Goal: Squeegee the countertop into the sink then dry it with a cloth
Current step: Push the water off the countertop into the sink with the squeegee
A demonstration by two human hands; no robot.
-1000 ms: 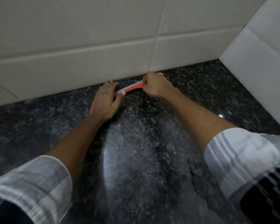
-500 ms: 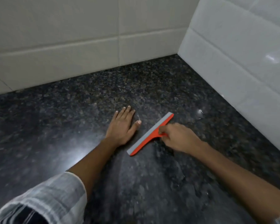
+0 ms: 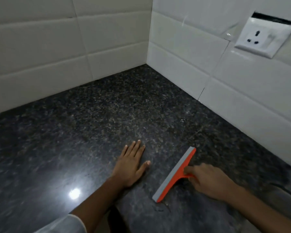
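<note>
An orange squeegee [image 3: 174,175] with a grey rubber blade lies slanted on the dark speckled granite countertop [image 3: 94,118]. My right hand [image 3: 208,181] grips its short orange handle from the right side. My left hand [image 3: 130,165] rests flat on the stone, fingers spread, a little to the left of the blade and apart from it. A thin line of water shows near the blade's lower end. No sink and no cloth are in view.
White tiled walls meet in a corner [image 3: 149,63] behind the counter. A white wall socket [image 3: 260,40] sits on the right wall. A lamp reflection [image 3: 74,193] glares on the stone at lower left.
The squeegee has been drawn from the back wall toward me and to the right. My left hand let go of the blade and now lies flat. The view has swung right, revealing the socket.
</note>
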